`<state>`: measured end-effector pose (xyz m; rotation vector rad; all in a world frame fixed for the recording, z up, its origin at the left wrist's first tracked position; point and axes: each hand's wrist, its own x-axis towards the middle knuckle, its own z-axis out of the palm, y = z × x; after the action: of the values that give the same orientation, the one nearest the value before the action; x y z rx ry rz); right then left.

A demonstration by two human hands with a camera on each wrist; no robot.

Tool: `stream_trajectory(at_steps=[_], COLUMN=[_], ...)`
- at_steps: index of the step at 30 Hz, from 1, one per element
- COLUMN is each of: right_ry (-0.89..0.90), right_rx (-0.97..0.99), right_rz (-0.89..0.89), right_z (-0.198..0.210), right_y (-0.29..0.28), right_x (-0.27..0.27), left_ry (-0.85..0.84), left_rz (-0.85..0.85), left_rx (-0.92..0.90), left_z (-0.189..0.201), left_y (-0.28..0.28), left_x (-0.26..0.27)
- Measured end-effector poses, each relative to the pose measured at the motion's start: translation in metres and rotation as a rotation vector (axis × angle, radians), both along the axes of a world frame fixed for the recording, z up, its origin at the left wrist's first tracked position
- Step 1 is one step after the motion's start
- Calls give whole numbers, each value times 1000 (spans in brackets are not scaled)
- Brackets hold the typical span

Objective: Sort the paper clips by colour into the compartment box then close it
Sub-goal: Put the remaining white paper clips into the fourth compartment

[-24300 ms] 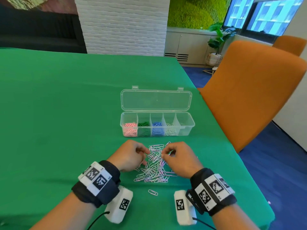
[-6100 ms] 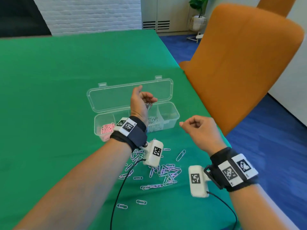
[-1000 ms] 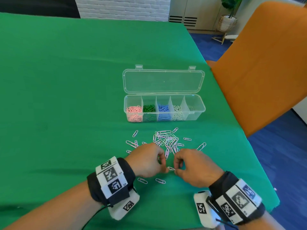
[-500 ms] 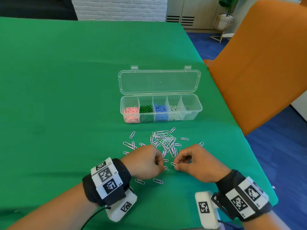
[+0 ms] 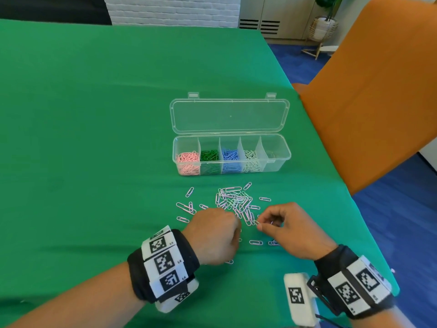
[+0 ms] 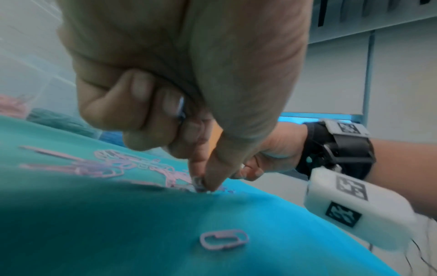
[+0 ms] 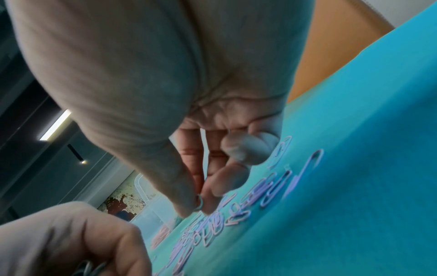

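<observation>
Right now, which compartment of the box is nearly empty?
The rightmost compartment of the compartment box, on the orange chair's side. The other four hold pink, green, blue and white clips.

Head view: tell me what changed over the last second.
Little. Both hands stayed low over the loose clips on the green table. The right hand slid slightly away from the left hand and pinches a clip; the left picks at another. The box stayed open, same four coloured lots inside.
</observation>
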<state>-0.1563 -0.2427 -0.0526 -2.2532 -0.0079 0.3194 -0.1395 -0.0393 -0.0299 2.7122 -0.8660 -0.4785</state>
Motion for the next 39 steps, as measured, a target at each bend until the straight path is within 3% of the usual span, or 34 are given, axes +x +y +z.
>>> stream_trajectory(at_steps=[5,10,13,15,19,22,24,26,29,33,39], right_ry=[-48,-102,-141,-172,-176,-170,-62,1,-21,-3,9], right_rx=[107,163,213,227,189,-150,-378,-460,-519,-521,-266], right_rz=[-5,31,39,85,21,-14,84,146,156,177,34], right_z=[13,31,41,48,49,37,32,28,29,31,29], right_y=[10,29,46,61,64,45,39,39,39,33,18], right_x=[-5,-8,-7,-7,14,46,59,64,63,56,64], left_ry=[442,667,1015,1246,1385,1238,988,666,327,98,-7], left_rz=[233,426,696,766,804,870,853,777,550,351,259], left_rx=[-380,-641,-900,-1033,-1147,-1102,-962,-778,-522,-150,-46], left_z=[2,-1,-3,-3,-11,-12,-9,-6,-2,3,0], left_y=[20,29,24,18,10,7,4,3,4,2,5], left_x=[8,6,9,11,18,31,41,52,66,75,78])
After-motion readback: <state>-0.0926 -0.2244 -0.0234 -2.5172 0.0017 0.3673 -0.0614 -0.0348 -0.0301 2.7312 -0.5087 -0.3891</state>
